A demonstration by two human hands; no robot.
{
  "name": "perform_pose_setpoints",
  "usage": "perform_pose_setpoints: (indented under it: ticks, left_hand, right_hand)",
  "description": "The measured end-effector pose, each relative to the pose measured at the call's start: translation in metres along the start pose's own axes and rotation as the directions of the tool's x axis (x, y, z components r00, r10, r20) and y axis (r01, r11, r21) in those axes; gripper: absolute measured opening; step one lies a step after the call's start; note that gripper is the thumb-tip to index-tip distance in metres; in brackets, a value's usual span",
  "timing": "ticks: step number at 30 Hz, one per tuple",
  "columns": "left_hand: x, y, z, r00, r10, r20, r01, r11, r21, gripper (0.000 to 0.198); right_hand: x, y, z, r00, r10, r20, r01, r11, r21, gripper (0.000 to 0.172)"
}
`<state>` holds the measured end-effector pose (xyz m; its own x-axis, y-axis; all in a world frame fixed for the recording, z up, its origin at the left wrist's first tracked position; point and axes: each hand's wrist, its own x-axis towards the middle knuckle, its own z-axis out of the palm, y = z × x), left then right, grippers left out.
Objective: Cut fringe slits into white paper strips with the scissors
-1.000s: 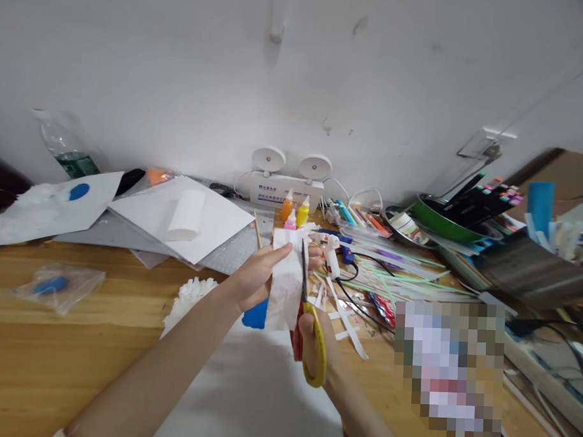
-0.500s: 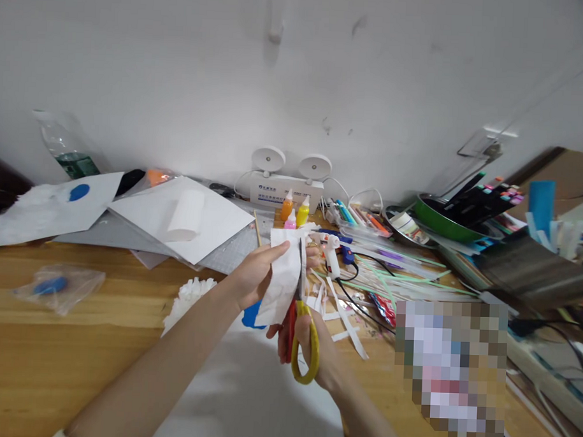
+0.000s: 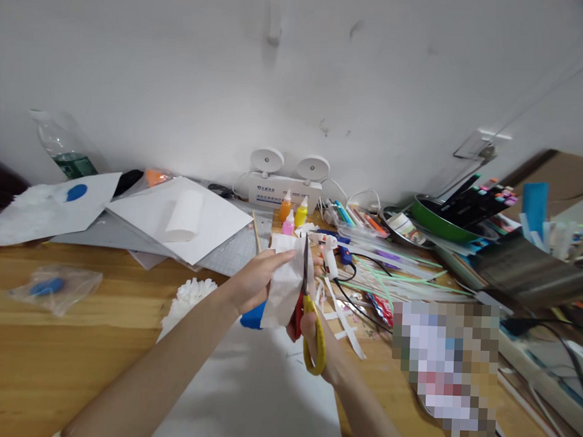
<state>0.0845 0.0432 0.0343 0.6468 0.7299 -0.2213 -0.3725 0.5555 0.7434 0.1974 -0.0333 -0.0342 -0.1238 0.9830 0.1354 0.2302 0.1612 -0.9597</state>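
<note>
Over the middle of the desk, my left hand pinches a folded piece of white tissue paper, thumb on top. My right hand has its fingers through the handles of scissors, one yellow and one red. The dark blades point away from me and lie along the right edge of the tissue paper. Beneath both hands is a large white sheet. On it, just left of the tissue paper, shows a blue patch, with white crumpled tissue farther left.
A white hot glue gun, small paint bottles, paper strips and pens crowd the right. A green bowl of markers stands behind. At left lie a plastic bag and a white roll on paper.
The scissors have turned more upright and shifted slightly right along the tissue paper's edge. My left hand still grips the tissue paper, now slightly lower. The view has shifted a little.
</note>
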Motion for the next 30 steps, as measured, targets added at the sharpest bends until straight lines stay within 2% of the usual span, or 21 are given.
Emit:
perform_pose_setpoints:
  ticks: [3, 9, 13, 20, 25, 30]
  left_hand:
    - [0.0, 0.002, 0.001, 1.0, -0.005, 0.007, 0.005, 1.0, -0.001, 0.033]
    - [0.001, 0.002, 0.003, 0.995, 0.031, -0.1, -0.032, 0.999, -0.011, 0.036]
    - [0.0, 0.001, 0.004, 0.998, 0.009, -0.063, -0.009, 1.0, -0.004, 0.036]
    - [0.002, -0.001, -0.002, 1.0, 0.013, -0.008, -0.013, 1.0, 0.01, 0.037]
    - [0.003, -0.001, -0.005, 0.999, 0.011, 0.046, -0.01, 1.0, -0.002, 0.038]
    - [0.002, 0.0, -0.004, 0.999, 0.009, 0.034, -0.009, 1.0, -0.015, 0.037]
  right_hand:
    - [0.0, 0.004, 0.001, 1.0, -0.01, 0.013, 0.01, 1.0, -0.001, 0.065]
    - [0.002, 0.004, 0.003, 0.996, 0.057, -0.066, -0.057, 0.998, -0.006, 0.069]
    - [0.004, -0.004, 0.003, 0.989, 0.072, -0.132, -0.083, 0.994, -0.076, 0.067]
    - [0.005, -0.023, -0.002, 0.984, 0.119, -0.136, -0.137, 0.981, -0.136, 0.067]
    - [0.002, -0.003, 0.003, 0.978, 0.143, -0.152, -0.151, 0.988, -0.039, 0.067]
    - [0.0, 0.012, 0.006, 0.966, 0.212, -0.15, -0.202, 0.976, 0.078, 0.066]
